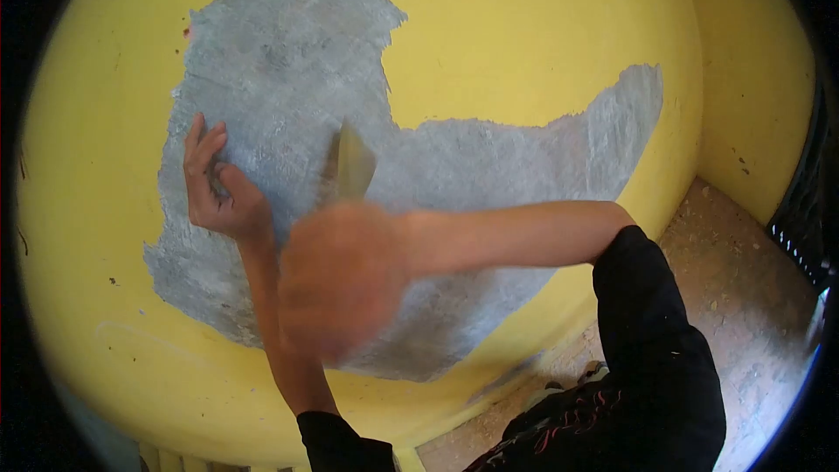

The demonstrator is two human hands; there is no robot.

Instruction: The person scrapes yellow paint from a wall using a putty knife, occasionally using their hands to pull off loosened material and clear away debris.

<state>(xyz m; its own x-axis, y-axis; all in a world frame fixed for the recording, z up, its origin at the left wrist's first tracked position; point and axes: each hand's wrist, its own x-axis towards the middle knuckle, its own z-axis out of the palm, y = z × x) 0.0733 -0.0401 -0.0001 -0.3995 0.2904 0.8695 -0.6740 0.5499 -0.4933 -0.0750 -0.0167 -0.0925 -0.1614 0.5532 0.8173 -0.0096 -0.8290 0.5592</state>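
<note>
- Head view: the right hand (343,281) is balled around a scraper (357,162), seemingly for firm force; its separate fingers blur.
- Beside it, the left hand (229,190) curls loosely, perhaps for balance, pinching nothing I see.
- Before the grey patch (288,61), the scraper points upward, long axis near upright.

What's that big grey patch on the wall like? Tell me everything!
The patch looks like bare cement, mottled with pale streaks. It's tall at left, with a strip sweeping up rightward; its upper edges are jagged. Yellow wall surrounds it. The left hand, right hand and a blurred blade are in front; I can't tell if they touch it.
</note>
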